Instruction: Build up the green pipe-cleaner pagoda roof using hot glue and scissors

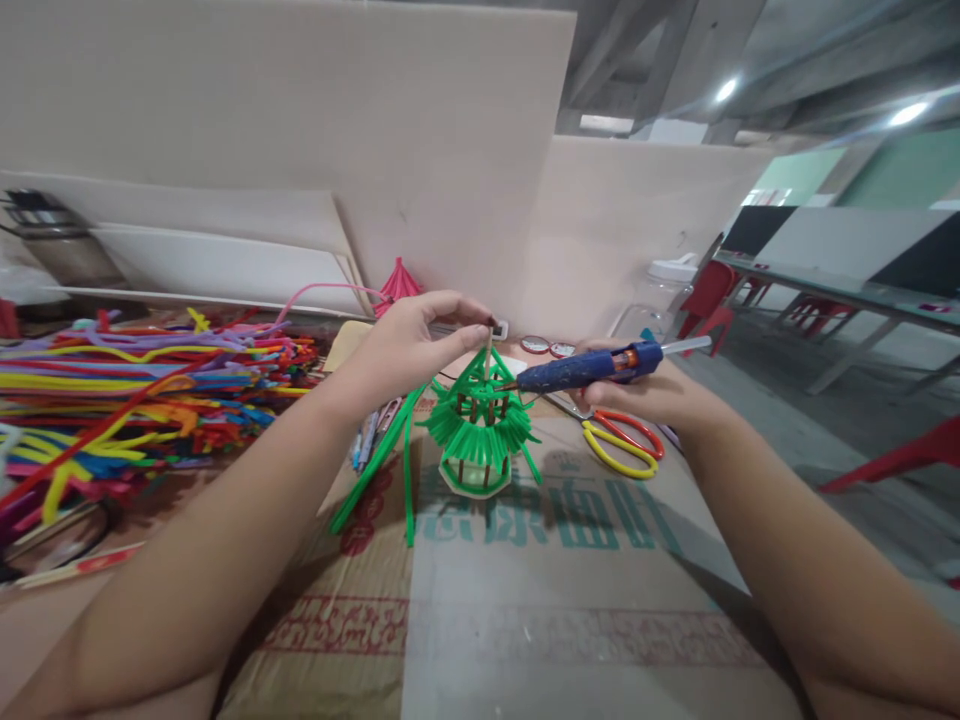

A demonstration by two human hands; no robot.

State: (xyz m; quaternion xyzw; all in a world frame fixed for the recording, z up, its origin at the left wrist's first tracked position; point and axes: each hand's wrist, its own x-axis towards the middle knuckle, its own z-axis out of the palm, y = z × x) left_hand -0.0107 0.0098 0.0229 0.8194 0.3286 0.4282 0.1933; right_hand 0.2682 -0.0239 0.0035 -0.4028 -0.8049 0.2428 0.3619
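A green pavilion-like model [484, 425] with fringed tiers of pipe cleaner, brown posts and an eight-sided base stands on the printed cardboard [495, 620]. My left hand [431, 340] pinches the dark tip of a thin upright stick [488, 355] at the model's top. In my right hand [637, 392] is a blue glue gun [592, 368], a clear glue stick poking from its back end. The gun's nozzle points left and reaches the model's upper part. Loose green pipe cleaners [382, 465] lie left of the model.
Scissors [622, 445] with red and yellow handles lie right of the model. Many coloured pipe cleaners [150, 390] are heaped at left. Behind are a pink cone [400, 282], glasses [547, 346] and a clear jar [652, 300]. Pens [367, 440] lie beside the green strips.
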